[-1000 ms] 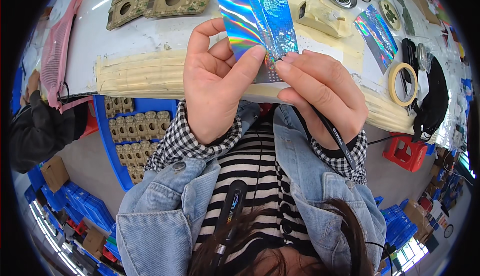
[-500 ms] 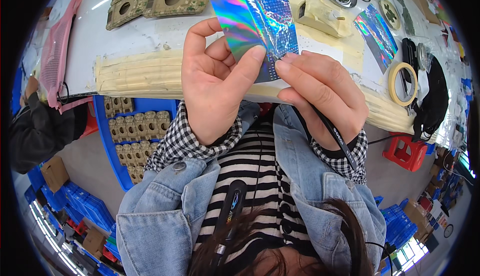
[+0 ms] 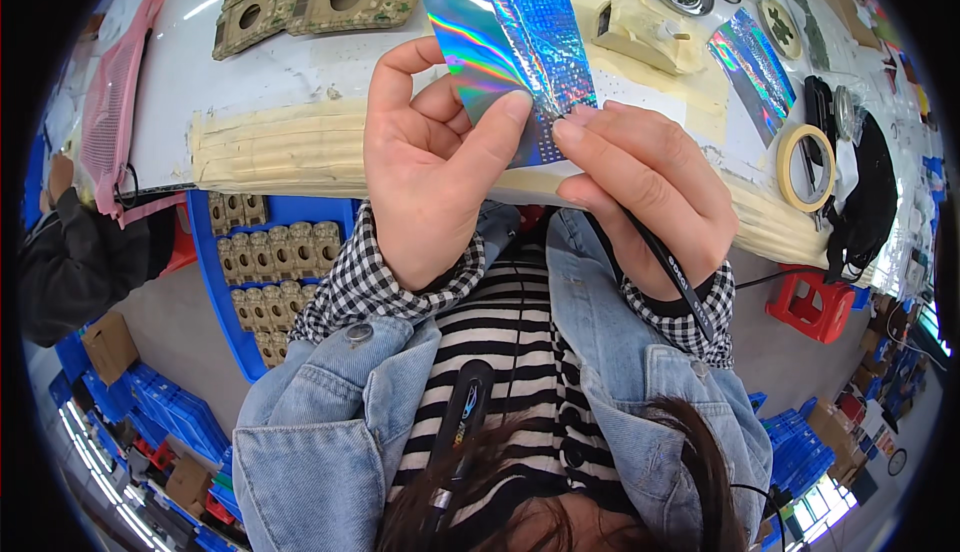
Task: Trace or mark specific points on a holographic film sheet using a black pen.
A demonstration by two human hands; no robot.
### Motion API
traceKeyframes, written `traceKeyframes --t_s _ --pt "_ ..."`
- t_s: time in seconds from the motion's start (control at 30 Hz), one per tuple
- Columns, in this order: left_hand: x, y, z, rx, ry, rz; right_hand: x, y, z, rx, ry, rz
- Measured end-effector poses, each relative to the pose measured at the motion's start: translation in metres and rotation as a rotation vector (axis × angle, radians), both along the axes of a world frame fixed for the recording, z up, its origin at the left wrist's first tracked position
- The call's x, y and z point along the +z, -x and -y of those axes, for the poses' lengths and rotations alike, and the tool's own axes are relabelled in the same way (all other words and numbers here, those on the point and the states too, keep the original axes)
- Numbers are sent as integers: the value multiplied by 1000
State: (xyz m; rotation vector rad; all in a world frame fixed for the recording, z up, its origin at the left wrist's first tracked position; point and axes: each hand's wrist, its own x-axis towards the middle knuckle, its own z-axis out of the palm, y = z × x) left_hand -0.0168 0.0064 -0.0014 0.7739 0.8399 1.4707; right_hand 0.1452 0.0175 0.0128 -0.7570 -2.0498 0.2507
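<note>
- Holographic foil strip (image 3: 505, 32), glossy and rainbow-sheened, is held above the tape-wrapped edge of the white worktable (image 3: 180, 102).
- Left hand (image 3: 430, 172) pinches the strip's lower end, thumb pressed on its face.
- Right hand (image 3: 640, 197) closes its fingertips on the same end, a thin black tool (image 3: 672, 270) tucked under the palm.
- Beige masking-tape roll (image 3: 806, 167) lies to the right.

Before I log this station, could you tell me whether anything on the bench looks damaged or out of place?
The bench's front edge looks worn: layers of beige tape are ragged and peeling along it. Otherwise nothing stands out. The left hand and right hand hold a shiny foil strip that looks intact.
</note>
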Motion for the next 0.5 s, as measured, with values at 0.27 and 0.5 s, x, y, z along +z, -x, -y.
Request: traceKeyframes --t_s 0.27,0.5 --pt "-3 0 -1 6 -47 -17 4 -1 2 -11 48 11" --pt "0 0 0 -11 -10 15 5 0 2 -15 60 9"
